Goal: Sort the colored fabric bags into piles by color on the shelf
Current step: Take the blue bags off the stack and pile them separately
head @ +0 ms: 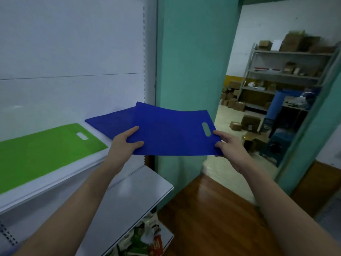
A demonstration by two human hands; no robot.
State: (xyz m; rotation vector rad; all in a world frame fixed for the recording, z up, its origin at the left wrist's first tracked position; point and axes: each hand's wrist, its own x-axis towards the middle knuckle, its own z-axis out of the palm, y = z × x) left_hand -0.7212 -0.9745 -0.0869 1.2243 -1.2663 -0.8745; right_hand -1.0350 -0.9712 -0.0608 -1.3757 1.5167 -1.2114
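A flat blue fabric bag (pixel 171 132) with a cut-out handle hangs in the air at the right end of the white shelf (pixel 60 174). My left hand (pixel 125 143) pinches its near left edge, thumb on top. My right hand (pixel 226 145) pinches its near right corner beside the handle hole. Under it, another blue bag (pixel 110 121) lies on the shelf, partly covered. A green bag (pixel 42 150) with a handle hole lies flat on the shelf to the left.
A lower white shelf (pixel 132 196) sticks out below, with packaged goods (pixel 145 237) under it. A teal wall (pixel 191 71) stands right of the shelving. Beyond a doorway is a storeroom rack with cardboard boxes (pixel 287 71). Brown wooden floor (pixel 208 218) lies at lower right.
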